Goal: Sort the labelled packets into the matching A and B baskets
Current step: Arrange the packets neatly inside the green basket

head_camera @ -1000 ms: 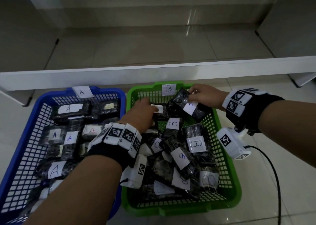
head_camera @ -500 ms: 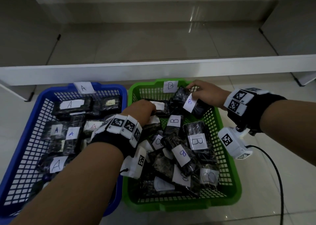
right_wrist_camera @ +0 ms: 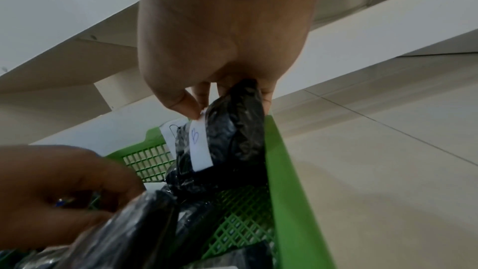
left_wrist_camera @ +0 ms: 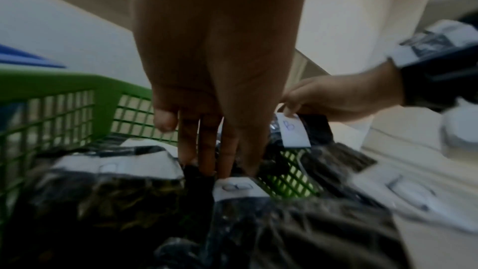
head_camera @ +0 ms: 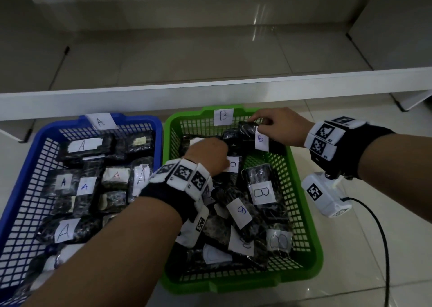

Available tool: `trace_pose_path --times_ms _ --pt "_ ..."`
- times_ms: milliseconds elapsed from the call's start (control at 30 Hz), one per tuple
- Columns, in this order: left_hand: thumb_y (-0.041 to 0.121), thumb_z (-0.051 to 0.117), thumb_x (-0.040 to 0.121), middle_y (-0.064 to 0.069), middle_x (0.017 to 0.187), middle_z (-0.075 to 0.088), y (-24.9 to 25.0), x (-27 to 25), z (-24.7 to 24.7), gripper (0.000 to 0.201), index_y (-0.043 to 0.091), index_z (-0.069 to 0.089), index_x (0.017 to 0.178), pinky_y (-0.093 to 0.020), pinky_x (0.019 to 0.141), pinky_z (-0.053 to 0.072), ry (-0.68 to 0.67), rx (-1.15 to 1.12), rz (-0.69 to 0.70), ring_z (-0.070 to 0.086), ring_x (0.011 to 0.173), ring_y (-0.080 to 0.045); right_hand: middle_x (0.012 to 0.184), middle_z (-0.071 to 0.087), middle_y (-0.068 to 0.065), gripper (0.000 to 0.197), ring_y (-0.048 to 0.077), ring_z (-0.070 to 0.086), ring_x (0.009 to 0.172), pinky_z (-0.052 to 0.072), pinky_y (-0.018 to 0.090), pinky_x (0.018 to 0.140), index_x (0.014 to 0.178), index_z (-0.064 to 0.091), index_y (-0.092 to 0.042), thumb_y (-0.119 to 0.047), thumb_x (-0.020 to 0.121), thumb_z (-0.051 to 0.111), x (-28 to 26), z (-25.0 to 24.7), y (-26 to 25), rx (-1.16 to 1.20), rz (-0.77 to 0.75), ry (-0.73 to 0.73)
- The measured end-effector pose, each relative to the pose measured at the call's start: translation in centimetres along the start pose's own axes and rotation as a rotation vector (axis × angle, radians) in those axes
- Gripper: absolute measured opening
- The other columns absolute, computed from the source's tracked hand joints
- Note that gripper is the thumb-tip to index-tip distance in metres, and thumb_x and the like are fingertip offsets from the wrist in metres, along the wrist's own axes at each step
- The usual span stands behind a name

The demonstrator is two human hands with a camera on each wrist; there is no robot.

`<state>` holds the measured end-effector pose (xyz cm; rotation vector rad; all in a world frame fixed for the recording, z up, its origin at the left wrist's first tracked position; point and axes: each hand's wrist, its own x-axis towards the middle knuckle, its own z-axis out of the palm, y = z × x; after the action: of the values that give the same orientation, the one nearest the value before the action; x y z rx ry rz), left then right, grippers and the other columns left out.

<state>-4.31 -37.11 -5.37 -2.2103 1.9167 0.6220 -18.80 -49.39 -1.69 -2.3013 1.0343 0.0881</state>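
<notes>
My right hand (head_camera: pixel 257 124) pinches a black packet (head_camera: pixel 243 132) with a white B label at the back right of the green B basket (head_camera: pixel 309 213). In the right wrist view the fingers (right_wrist_camera: pixel 196 99) hold this packet (right_wrist_camera: pixel 232 142) by its top end, against the basket's right wall. My left hand (head_camera: pixel 210 152) reaches into the middle of the same basket. Its straight fingers (left_wrist_camera: pixel 207 150) point down and touch the B packets (head_camera: pixel 261 192) lying there. The blue A basket (head_camera: pixel 138 119) at the left holds several A packets (head_camera: pixel 81 145).
A low white shelf edge (head_camera: pixel 210 96) runs just behind both baskets. Pale tiled floor (head_camera: pixel 374 271) lies to the right, with a black cable (head_camera: pixel 383 236) trailing from the right wrist camera. Both baskets sit side by side and touch.
My left hand has slid a little to the right among the B packets. My right hand still holds the same B packet, now lifted slightly and more upright.
</notes>
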Motion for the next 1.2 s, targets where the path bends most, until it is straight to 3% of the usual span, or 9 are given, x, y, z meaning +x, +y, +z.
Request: trace_pose_path --times_ms 100,300,433,533,667,867,1000,1100,1200 --pt "0.048 0.059 0.086 -0.011 0.115 0.059 1.1 0.5 1.0 0.050 0.006 0.051 0.112 -0.038 0.084 0.050 -0.127 -0.056 -0.022 0.058 0.105 -0.029 0.067 0.051 -0.005 0.032 0.020 0.047 0.055 0.036 0.026 0.052 0.124 0.056 -0.024 -0.020 0.094 0.045 -0.1 0.0 0.1 -0.012 0.033 -0.066" --pt "0.059 0.067 0.072 -0.011 0.115 0.057 0.9 0.3 1.8 0.071 0.011 0.042 0.118 -0.039 0.085 0.048 -0.134 -0.130 -0.037 0.055 0.105 -0.029 0.066 0.051 -0.001 0.034 0.014 0.039 0.050 0.032 0.025 0.049 0.124 0.055 -0.028 -0.017 0.095 0.040 -0.2 -0.2 0.5 0.002 0.065 -0.111" --pt "0.041 0.073 0.072 -0.012 0.119 0.049 1.4 0.0 1.5 0.070 0.019 0.035 0.126 -0.042 0.091 0.038 -0.158 -0.123 -0.026 0.044 0.114 -0.035 0.066 0.051 -0.003 0.034 0.014 0.038 0.049 0.032 0.024 0.047 0.121 0.059 -0.026 -0.016 0.094 0.041 -0.1 -0.3 0.5 0.045 0.070 -0.097" --pt "0.024 0.069 0.077 -0.008 0.120 0.051 0.9 0.9 1.2 0.052 0.019 0.042 0.122 -0.037 0.091 0.037 -0.028 -0.141 0.080 0.041 0.115 -0.030 0.063 0.048 -0.009 0.034 0.012 0.038 0.048 0.031 0.022 0.045 0.117 0.063 -0.024 -0.012 0.093 0.043 0.1 -0.7 0.4 0.072 0.062 -0.048" --pt "0.008 0.066 0.081 -0.009 0.124 0.045 0.4 1.1 1.3 0.044 0.017 0.057 0.124 -0.027 0.092 0.041 0.037 -0.194 0.130 0.051 0.111 -0.025 0.061 0.049 -0.010 0.035 0.009 0.037 0.046 0.027 0.011 0.036 0.117 0.065 -0.023 -0.012 0.091 0.045 0.2 -1.1 0.7 0.093 0.053 0.007" --pt "-0.001 0.052 0.086 -0.008 0.117 0.061 -1.3 0.9 -0.5 0.033 0.014 0.063 0.113 -0.027 0.089 0.041 0.182 -0.274 0.093 0.056 0.106 -0.021 0.062 0.045 -0.013 0.032 0.010 0.038 0.046 0.030 0.015 0.040 0.114 0.064 -0.023 -0.011 0.091 0.046 -0.2 -0.8 0.7 0.114 0.046 0.031" --pt "0.005 0.056 0.088 0.003 0.116 0.064 -3.2 0.2 -4.2 0.033 0.020 0.063 0.116 -0.022 0.082 0.045 -0.215 -0.363 0.082 0.059 0.097 -0.010 0.069 0.052 -0.007 0.027 0.013 0.043 0.054 0.032 0.025 0.050 0.109 0.064 -0.018 -0.011 0.089 0.047 0.3 -1.0 0.7 0.137 0.045 0.044" --pt "0.004 0.063 0.082 0.012 0.125 0.053 -2.3 -0.8 -3.8 0.063 0.037 0.045 0.133 -0.026 0.086 0.049 -0.540 -0.258 0.185 0.053 0.105 -0.010 0.078 0.056 -0.012 0.030 0.009 0.045 0.059 0.033 0.024 0.052 0.109 0.067 -0.019 -0.006 0.089 0.048 0.9 -1.0 0.2 0.108 0.028 -0.063" --pt "0.015 0.070 0.079 0.004 0.146 0.032 -0.1 -1.7 -0.9 0.074 0.035 0.034 0.141 -0.042 0.104 0.039 -0.572 -0.039 0.293 0.036 0.131 -0.020 0.108 0.067 0.002 0.033 0.018 0.057 0.074 0.044 0.029 0.067 0.111 0.067 -0.029 -0.009 0.089 0.053 1.4 -0.5 -0.2 -0.010 -0.009 -0.232"
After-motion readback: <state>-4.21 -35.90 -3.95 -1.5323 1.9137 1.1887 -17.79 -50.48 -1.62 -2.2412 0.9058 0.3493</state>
